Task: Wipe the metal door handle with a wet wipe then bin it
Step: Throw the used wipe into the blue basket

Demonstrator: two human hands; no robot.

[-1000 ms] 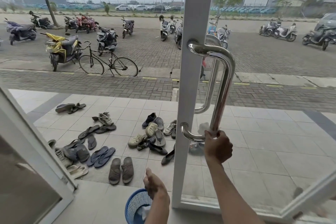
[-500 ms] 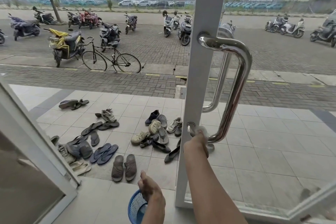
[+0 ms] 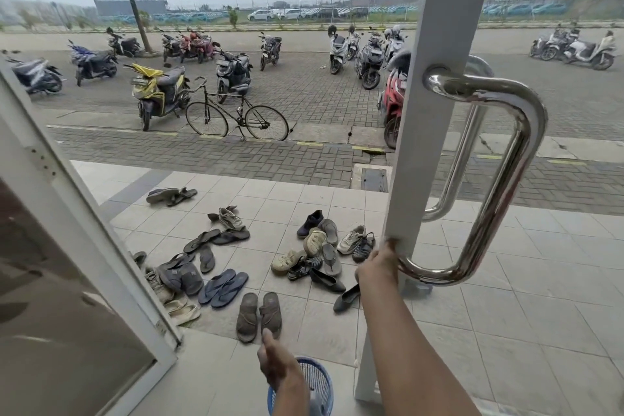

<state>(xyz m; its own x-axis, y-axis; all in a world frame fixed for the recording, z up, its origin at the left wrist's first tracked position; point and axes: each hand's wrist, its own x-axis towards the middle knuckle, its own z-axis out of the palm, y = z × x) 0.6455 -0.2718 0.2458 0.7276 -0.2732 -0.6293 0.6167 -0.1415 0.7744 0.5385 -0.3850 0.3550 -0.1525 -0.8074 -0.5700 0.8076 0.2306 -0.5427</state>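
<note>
A polished metal door handle (image 3: 506,179) is mounted on the white frame (image 3: 429,145) of a glass door, with a twin handle behind the glass. My right hand (image 3: 376,268) curls round the handle's lower foot where it meets the frame. The wet wipe is hidden under its fingers. My left hand (image 3: 277,365) hangs with relaxed fingers and the thumb raised, holding nothing. It is just above the left rim of a blue mesh bin (image 3: 319,378) that stands on the floor by the foot of the door.
A second door leaf (image 3: 67,230) stands open at the left. Several shoes and sandals (image 3: 304,257) lie scattered on the tiled porch beyond the doorway. A bicycle (image 3: 236,115) and parked scooters fill the paved yard further out.
My right hand has slid along the handle's bottom bend to its foot at the door frame. The left hand stays over the blue bin.
</note>
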